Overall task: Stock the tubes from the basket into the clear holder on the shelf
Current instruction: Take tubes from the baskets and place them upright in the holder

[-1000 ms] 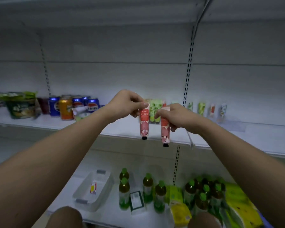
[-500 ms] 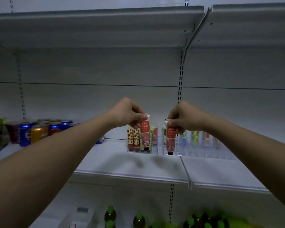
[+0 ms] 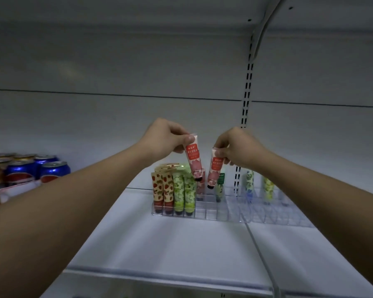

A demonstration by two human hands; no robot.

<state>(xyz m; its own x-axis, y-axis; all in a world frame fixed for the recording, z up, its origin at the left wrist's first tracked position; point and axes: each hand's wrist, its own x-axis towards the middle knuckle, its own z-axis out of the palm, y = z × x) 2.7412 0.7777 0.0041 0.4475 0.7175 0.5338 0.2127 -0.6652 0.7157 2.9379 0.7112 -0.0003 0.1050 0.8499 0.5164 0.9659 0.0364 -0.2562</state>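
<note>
My left hand [image 3: 167,138] pinches a pink tube with a red label [image 3: 193,159] by its crimped top, cap down and tilted right. My right hand [image 3: 237,147] pinches a matching pink tube [image 3: 214,169] the same way. Both tubes hang just above the clear holder [image 3: 224,214] on the white shelf [image 3: 181,244], over its middle slots. The holder's left slots carry strawberry-print tubes [image 3: 163,190] and green tubes [image 3: 184,191] standing cap down. Another pink tube stands behind my held ones. The basket is out of view.
Single tubes stand further right in the holder: a dark green one [image 3: 220,187], a blue one [image 3: 249,183], a yellow-green one [image 3: 268,188]. Blue and orange drink cans [image 3: 22,173] crowd the shelf's left end. A slotted upright [image 3: 247,93] runs up the back wall.
Both hands have carried their pink tubes up and forward, from below the shelf edge to just above the holder's middle slots. The view has risen and closed in on the shelf.
</note>
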